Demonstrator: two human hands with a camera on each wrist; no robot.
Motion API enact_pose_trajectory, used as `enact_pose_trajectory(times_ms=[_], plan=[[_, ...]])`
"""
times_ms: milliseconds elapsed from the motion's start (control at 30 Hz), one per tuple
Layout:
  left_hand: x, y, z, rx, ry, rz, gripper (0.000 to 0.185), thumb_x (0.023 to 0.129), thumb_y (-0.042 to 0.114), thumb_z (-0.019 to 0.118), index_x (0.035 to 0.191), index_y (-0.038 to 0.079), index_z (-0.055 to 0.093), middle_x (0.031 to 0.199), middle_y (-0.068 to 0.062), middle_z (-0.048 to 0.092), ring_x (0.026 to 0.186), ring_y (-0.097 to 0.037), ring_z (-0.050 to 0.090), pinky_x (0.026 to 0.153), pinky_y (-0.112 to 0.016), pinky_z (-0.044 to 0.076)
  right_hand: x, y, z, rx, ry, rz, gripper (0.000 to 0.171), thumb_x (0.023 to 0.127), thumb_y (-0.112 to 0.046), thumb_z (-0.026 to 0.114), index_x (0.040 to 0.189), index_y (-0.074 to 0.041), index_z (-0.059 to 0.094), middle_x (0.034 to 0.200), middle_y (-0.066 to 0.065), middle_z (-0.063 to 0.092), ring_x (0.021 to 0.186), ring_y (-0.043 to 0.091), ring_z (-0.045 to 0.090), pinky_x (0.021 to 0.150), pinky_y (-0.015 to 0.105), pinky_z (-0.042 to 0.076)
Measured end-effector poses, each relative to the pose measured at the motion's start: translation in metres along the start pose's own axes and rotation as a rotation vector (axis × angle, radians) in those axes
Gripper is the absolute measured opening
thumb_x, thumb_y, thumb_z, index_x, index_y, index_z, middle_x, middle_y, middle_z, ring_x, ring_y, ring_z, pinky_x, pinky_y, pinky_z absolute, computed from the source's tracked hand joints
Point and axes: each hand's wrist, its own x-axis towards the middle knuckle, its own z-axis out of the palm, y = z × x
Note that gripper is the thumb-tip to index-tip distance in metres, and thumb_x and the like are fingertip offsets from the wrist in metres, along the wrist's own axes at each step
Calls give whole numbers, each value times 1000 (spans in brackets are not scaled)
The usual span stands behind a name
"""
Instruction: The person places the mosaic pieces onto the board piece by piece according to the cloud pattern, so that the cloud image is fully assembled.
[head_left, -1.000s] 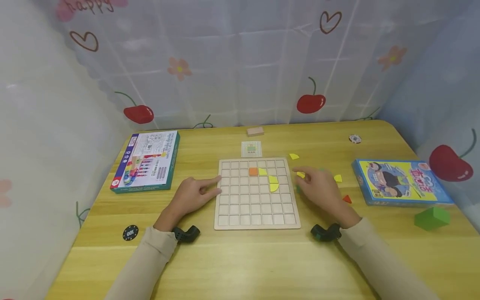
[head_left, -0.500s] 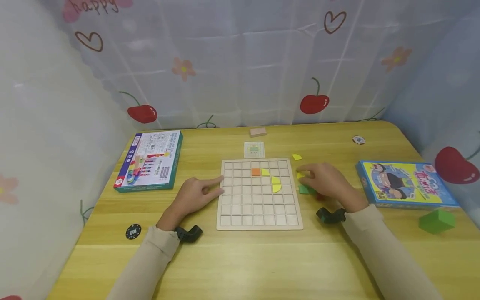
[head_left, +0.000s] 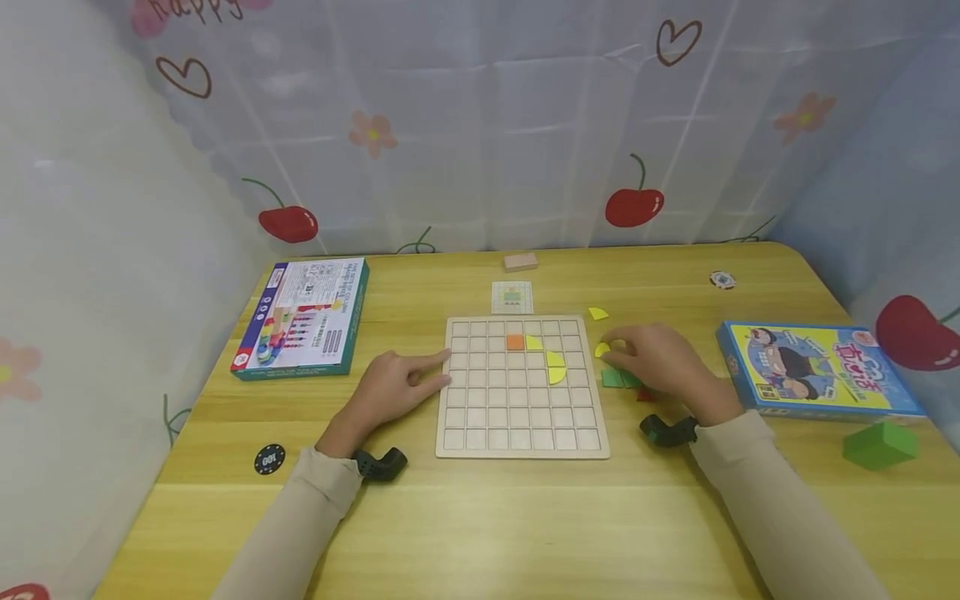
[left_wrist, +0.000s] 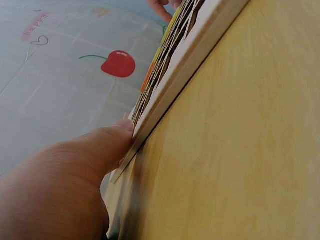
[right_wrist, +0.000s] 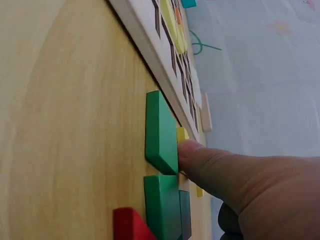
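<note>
My left hand (head_left: 390, 390) rests on the yellow wooden table (head_left: 480, 517) at nine o'clock of the pale wooden grid board (head_left: 521, 417), fingers loosely straight and holding nothing, the index fingertip (left_wrist: 122, 132) pressed against the board's left edge. At three o'clock of the board my right hand (head_left: 660, 362) lies over a cluster of loose tiles, its fingers bent downward; one fingertip (right_wrist: 192, 152) touches a small yellow wooden tile (right_wrist: 182, 135) that sits right against a green square wooden tile (right_wrist: 160, 130), though I cannot tell whether I am pinching it or only pressing on it. A second green square tile (right_wrist: 160, 205) lies just beside the first, and a red triangular tile (right_wrist: 127, 225) lies next to that. On the board, toward twelve o'clock, sit an orange square tile (head_left: 515, 342) and three yellow quarter-round tiles (head_left: 553, 367) in neighbouring cells. Beyond the board at one o'clock lies another yellow quarter-round piece (head_left: 597, 313), and at twelve o'clock a small printed pattern card (head_left: 512, 297), with a plain wooden block (head_left: 521, 262) farther back.
</note>
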Motion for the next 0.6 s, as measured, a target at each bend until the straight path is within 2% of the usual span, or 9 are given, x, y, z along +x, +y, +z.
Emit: enact_pose_trajectory(times_ms=[267,433,600], plan=[[-1,-1,-1,1,17,17,46,96,51,69,137,30,67,46,14,30,45,-2,18,47,-29,26,7,-5,-11,-56,44,-49,33,97,-28,74,122,-7,74,61,-1,47,54,16,44,52,33,35],[-1,-1,0,-1,15,17,47,96,52,68,137,31,67,46,13,31,45,-2,18,47,-28,26,17,-23,-17,-60,85,-96,33,96,-28,75,123,-9,74,63,-1,48,56,16,43,53,33,35],[0,-1,0,-5,13,16,46,96,52,68,137,30,67,47,13,31,45,-3,19,47,-28,26,30,-46,-10,-42,76,-133,31,96,-31,75,121,-12,75,66,-2,51,59,16,45,55,33,35]])
